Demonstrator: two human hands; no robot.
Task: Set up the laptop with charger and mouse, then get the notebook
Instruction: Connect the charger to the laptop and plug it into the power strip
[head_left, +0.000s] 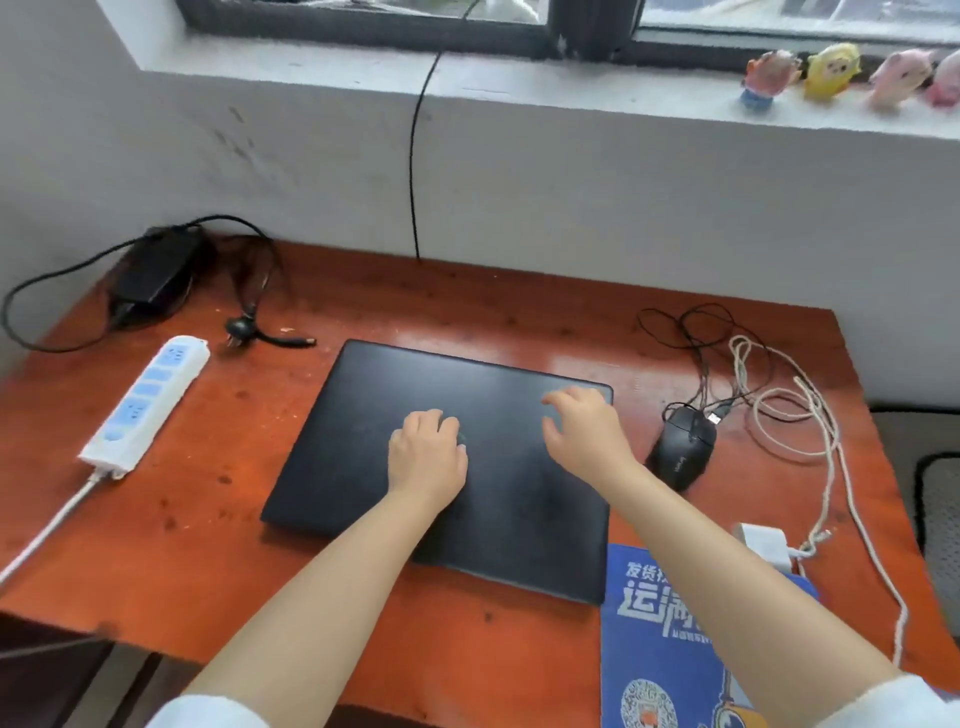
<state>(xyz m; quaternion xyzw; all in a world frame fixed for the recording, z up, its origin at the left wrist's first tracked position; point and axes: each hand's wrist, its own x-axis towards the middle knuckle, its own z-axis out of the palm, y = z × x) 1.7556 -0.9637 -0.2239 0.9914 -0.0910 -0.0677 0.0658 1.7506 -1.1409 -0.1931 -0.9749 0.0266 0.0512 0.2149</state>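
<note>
Closed matte-black laptop (457, 467) flat at centre of red-brown wooden tabletop (218, 519), long axis about 10-to-4 o'clock. Both hands on lid: left hand (428, 457) fingers curled loosely, right hand (584, 434) fingers spread, neither gripping. Black charger brick with cable (156, 270) far off at 10 o'clock, left hand nearer. Black wired mouse (683, 449) just beside laptop at 3 o'clock, right hand nearer. White-blue power strip (145, 400) at 9 o'clock. Lid likely opens next.

Both arms reach forward, left hand (427, 451) curled, right hand (584, 434) (fingers spread) relaxed.
</note>
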